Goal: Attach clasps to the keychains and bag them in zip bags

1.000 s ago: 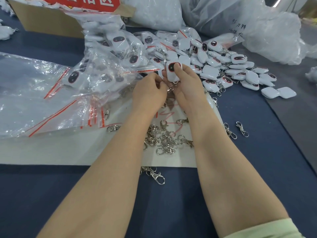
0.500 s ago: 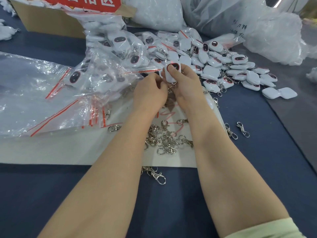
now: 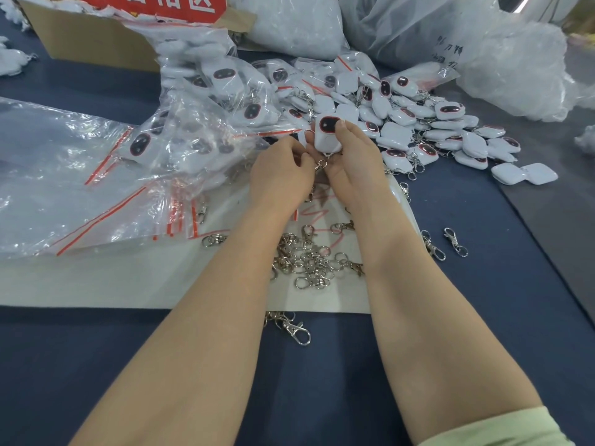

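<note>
My right hand (image 3: 352, 159) grips a white keychain (image 3: 325, 134) with a dark red-rimmed oval on its face, holding it upright above the table. My left hand (image 3: 280, 170) pinches a metal clasp (image 3: 320, 165) right at the keychain's lower end; the joint between them is hidden by my fingers. Loose metal clasps (image 3: 310, 259) lie in a heap on white paper between my forearms. Keychains without bags (image 3: 428, 130) are piled at the right. Bagged keychains (image 3: 206, 123) in red-striped zip bags lie to the left of my hands.
A cardboard box (image 3: 96, 37) with a red label stands at the back left. Large plastic sacks (image 3: 502, 49) fill the back right. Empty zip bags (image 3: 58, 175) spread at the left. Single clasps (image 3: 454, 241) lie on the blue table (image 3: 499, 284), one (image 3: 294, 329) near the paper's front edge.
Both hands have stayed in place at the keychain. My left fingers have shifted slightly at the clasp, and the clasp now shows between the hands.
</note>
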`<state>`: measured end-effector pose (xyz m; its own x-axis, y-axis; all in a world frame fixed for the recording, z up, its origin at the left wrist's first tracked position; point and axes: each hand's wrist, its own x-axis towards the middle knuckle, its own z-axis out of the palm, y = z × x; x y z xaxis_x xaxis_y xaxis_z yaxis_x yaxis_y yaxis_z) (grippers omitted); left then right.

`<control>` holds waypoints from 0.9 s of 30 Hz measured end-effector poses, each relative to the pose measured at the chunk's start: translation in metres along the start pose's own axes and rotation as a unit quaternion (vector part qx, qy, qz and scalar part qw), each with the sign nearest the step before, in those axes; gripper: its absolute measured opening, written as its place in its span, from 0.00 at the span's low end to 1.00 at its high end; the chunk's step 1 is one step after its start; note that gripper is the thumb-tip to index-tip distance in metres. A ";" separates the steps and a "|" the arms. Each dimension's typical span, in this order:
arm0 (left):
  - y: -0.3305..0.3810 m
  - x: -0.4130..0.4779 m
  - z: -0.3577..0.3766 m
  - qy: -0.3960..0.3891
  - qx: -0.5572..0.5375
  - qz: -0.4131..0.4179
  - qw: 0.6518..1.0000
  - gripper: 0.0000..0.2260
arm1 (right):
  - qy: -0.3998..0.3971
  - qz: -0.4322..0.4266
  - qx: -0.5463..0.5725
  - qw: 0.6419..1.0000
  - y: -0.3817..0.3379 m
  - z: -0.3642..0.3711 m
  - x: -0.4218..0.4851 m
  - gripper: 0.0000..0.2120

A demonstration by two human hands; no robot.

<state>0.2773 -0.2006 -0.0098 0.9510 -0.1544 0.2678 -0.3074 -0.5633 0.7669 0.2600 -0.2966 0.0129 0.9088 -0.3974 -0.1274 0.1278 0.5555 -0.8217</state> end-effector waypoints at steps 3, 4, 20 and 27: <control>0.000 0.000 0.000 -0.003 0.000 -0.002 1.000 0.02 | -0.011 -0.008 -0.027 1.000 0.001 0.001 -0.001 0.04; 0.000 0.000 0.000 -0.004 0.000 -0.003 1.000 0.02 | -0.013 -0.014 -0.047 0.999 0.001 0.001 -0.001 0.03; 0.001 0.001 0.000 -0.004 -0.005 -0.013 1.000 0.02 | -0.018 -0.060 -0.142 0.988 0.005 -0.002 0.002 0.02; 0.003 0.000 -0.001 -0.004 -0.005 -0.010 1.000 0.05 | -0.002 0.002 -0.012 1.000 0.001 0.001 0.002 0.10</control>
<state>0.2760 -0.2007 -0.0071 0.9569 -0.1497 0.2489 -0.2896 -0.5574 0.7781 0.2619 -0.2961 0.0128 0.9111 -0.3917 -0.1284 0.1146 0.5401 -0.8337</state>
